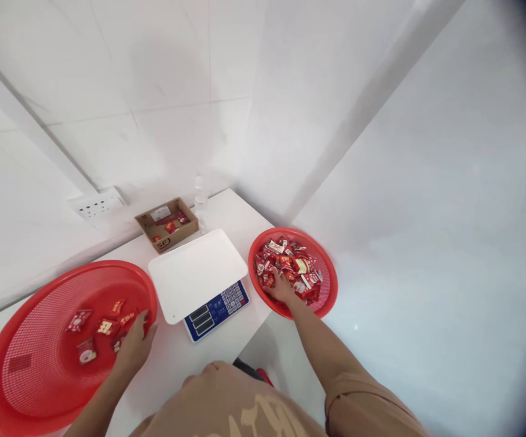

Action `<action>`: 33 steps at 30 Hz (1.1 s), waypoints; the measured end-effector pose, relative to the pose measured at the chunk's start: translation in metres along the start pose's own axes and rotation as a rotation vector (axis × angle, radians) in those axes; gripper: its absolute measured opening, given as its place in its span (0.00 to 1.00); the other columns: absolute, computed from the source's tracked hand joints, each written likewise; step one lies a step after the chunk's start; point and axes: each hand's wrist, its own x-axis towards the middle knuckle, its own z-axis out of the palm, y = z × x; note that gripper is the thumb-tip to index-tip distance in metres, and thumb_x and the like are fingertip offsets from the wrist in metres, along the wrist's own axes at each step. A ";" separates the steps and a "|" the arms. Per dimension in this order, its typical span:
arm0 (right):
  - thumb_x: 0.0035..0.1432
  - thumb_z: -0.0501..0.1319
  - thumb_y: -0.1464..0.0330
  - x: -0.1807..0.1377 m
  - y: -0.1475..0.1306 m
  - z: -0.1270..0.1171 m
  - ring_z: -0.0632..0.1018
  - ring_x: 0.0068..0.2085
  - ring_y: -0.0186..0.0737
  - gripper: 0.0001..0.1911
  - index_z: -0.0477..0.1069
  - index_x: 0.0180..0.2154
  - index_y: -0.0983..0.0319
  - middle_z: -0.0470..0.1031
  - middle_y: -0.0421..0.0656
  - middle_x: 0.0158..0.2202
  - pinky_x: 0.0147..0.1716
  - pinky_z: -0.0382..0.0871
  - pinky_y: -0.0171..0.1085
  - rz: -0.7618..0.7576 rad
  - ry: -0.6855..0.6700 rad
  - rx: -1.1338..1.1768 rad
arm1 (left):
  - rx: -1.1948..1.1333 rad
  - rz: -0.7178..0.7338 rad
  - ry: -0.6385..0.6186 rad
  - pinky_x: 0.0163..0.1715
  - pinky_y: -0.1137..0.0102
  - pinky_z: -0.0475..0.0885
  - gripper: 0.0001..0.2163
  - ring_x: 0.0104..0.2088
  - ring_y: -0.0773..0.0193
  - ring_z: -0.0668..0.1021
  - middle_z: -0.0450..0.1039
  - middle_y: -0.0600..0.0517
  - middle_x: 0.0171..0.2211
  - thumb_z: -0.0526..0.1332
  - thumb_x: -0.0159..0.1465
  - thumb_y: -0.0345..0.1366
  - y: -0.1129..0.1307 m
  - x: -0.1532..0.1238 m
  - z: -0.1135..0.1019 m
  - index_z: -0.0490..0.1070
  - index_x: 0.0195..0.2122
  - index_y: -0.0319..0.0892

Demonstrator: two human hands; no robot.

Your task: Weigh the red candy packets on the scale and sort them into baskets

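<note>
My left hand (136, 345) is at the near right rim of a large red plastic basket (21, 328), its fingers inside the edge and its thumb along the outside. A few small red wrapped packets (107, 326) lie scattered on that basket's bottom, some close to my fingers. On the right, my right hand (283, 287) reaches into a smaller red basket (330, 276). Its fingers are apart and rest on a heap of red wrapped packets (303, 265). The fingertips are partly hidden among the packets, and I see none clearly gripped.
Between the baskets stands a scale with a white tray (198, 272) and a blue keypad panel (217, 309). Behind it are a cardboard box (167, 224) with some red packets and a clear bottle (199, 197). A wall socket (97, 204) is at the back left. Walls border the white table (176, 370).
</note>
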 end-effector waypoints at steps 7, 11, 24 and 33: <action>0.50 0.61 0.58 0.019 -0.021 0.006 0.53 0.62 0.63 0.44 0.41 0.63 0.52 0.42 0.59 0.64 0.52 0.50 0.62 0.035 -0.043 -0.097 | 0.063 -0.084 -0.027 0.50 0.57 0.66 0.23 0.53 0.49 0.71 0.68 0.37 0.51 0.49 0.60 0.45 0.007 -0.001 -0.004 0.60 0.53 0.37; 0.52 0.60 0.66 0.031 -0.008 0.002 0.65 0.56 0.55 0.34 0.53 0.60 0.54 0.57 0.56 0.59 0.51 0.60 0.50 -0.057 0.065 0.080 | 0.043 -0.049 0.091 0.52 0.55 0.65 0.26 0.56 0.48 0.67 0.63 0.36 0.55 0.48 0.60 0.46 0.015 -0.007 -0.003 0.55 0.57 0.36; 0.56 0.52 0.61 0.055 0.033 -0.019 0.76 0.40 0.42 0.21 0.66 0.49 0.61 0.76 0.46 0.41 0.41 0.70 0.41 -0.007 0.109 0.536 | 0.022 0.207 0.340 0.58 0.53 0.58 0.24 0.60 0.49 0.59 0.58 0.40 0.58 0.50 0.60 0.45 0.096 0.001 0.000 0.59 0.55 0.39; 0.53 0.58 0.65 0.114 -0.002 -0.042 0.68 0.54 0.46 0.32 0.54 0.59 0.64 0.62 0.53 0.57 0.50 0.61 0.41 -0.148 0.161 0.272 | 0.066 0.224 0.266 0.58 0.54 0.57 0.21 0.61 0.52 0.58 0.58 0.42 0.58 0.49 0.62 0.46 0.111 0.002 0.021 0.60 0.54 0.43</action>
